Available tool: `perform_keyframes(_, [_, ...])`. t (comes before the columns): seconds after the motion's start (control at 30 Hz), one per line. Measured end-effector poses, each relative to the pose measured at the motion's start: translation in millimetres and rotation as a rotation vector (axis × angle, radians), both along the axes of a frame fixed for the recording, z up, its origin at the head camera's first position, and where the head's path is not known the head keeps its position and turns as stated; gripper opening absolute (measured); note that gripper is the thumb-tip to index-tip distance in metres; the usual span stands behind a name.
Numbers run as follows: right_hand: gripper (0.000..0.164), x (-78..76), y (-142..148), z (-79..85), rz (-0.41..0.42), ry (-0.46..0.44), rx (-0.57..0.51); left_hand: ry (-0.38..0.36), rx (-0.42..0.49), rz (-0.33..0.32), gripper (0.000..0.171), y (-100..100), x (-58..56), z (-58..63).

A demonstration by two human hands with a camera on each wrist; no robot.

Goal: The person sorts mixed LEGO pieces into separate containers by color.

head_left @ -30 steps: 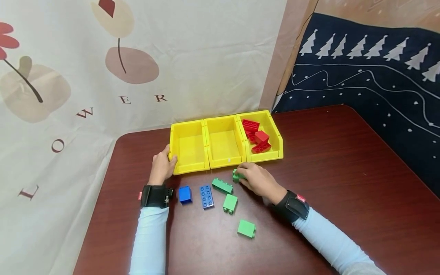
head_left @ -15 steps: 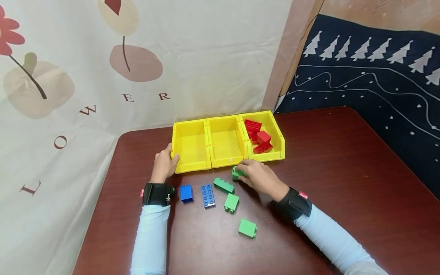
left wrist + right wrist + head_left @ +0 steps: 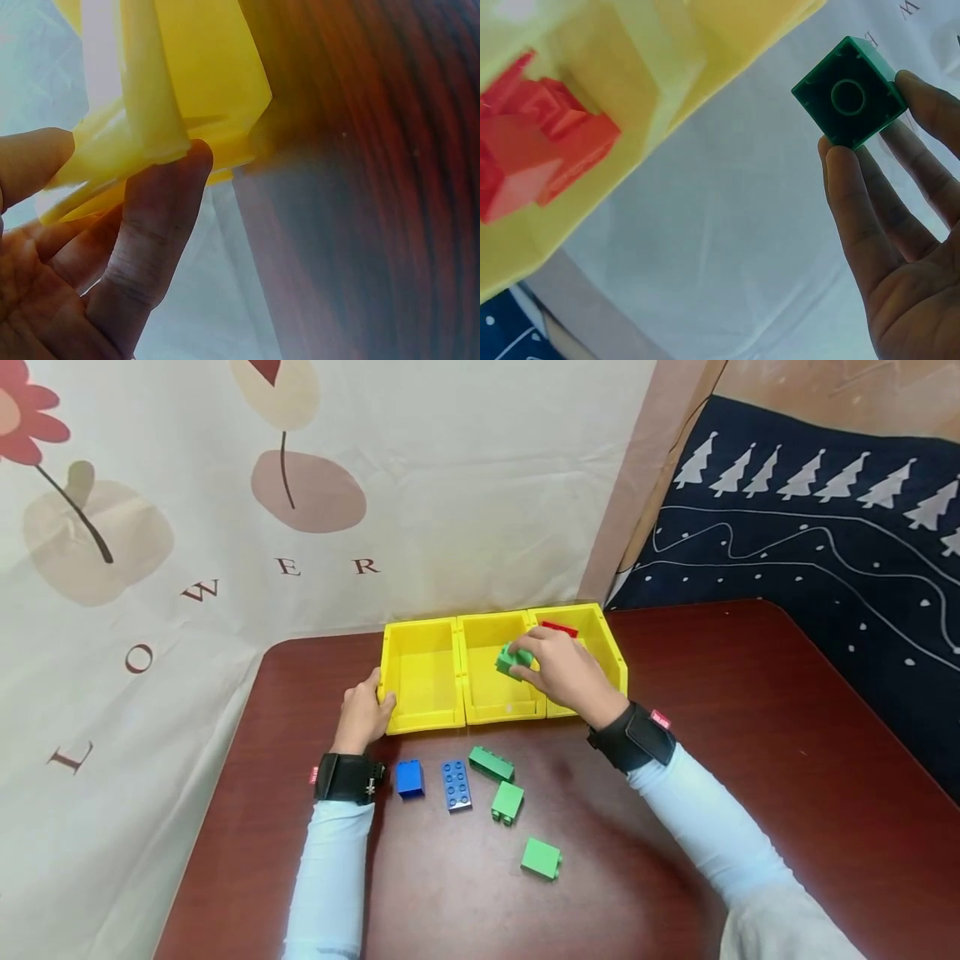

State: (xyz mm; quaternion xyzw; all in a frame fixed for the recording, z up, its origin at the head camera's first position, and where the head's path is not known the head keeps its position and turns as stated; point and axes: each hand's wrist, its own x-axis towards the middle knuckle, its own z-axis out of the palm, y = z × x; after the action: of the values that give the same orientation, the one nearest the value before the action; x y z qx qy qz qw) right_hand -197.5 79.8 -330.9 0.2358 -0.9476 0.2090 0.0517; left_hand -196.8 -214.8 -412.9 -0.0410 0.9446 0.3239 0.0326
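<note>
Three joined yellow bins point(image 3: 423, 681) stand at the back of the table. The leftmost bin's side wall is gripped by my left hand point(image 3: 360, 714); in the left wrist view the thumb and fingers pinch the yellow plastic point(image 3: 217, 67) from both sides. Above the middle bin, my right hand point(image 3: 568, 670) pinches a green toy brick point(image 3: 510, 660) between thumb and fingertips. The right wrist view shows this brick's hollow underside point(image 3: 847, 97). Red bricks point(image 3: 562, 142) lie in the right bin, mostly hidden behind the right hand in the head view.
On the table in front of the bins lie a blue brick point(image 3: 409, 779), a studded blue brick point(image 3: 457, 786), and three green bricks, a long one point(image 3: 492, 764) and two shorter, the nearest point(image 3: 542, 857) toward the front. A cloth wall point(image 3: 480, 510) rises behind the bins.
My right hand has lifted the green brick off the table and moved it up and away from me, over the middle bin. My left hand keeps its grip on the left bin.
</note>
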Motion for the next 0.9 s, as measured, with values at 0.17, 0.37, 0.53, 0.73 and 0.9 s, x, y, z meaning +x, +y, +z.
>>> perform_keyframes(0.17, [0.033,-19.4,-17.6,6.3,-0.013,-0.047,0.038,-0.01,-0.006,-0.001,0.058,-1.5,-2.1,0.8])
perform_keyframes(0.37, [0.033,-46.1,-36.4,3.8,-0.055,-0.083,0.097,-0.033,0.004,0.007,0.059,-0.6,-2.4,2.3])
perform_keyframes(0.53, [0.032,-64.3,-45.8,-1.8,-0.099,-0.121,0.108,-0.03,0.009,0.008,0.06,0.8,-2.8,2.5])
perform_keyframes(0.73, [0.023,-80.6,-54.8,-14.4,-0.149,-0.171,0.126,-0.02,0.01,0.004,0.06,2.5,-0.7,0.9])
perform_keyframes(0.9, [0.014,-91.5,-63.1,-22.5,-0.163,-0.184,0.189,-0.016,0.004,0.011,0.06,0.6,1.4,0.8])
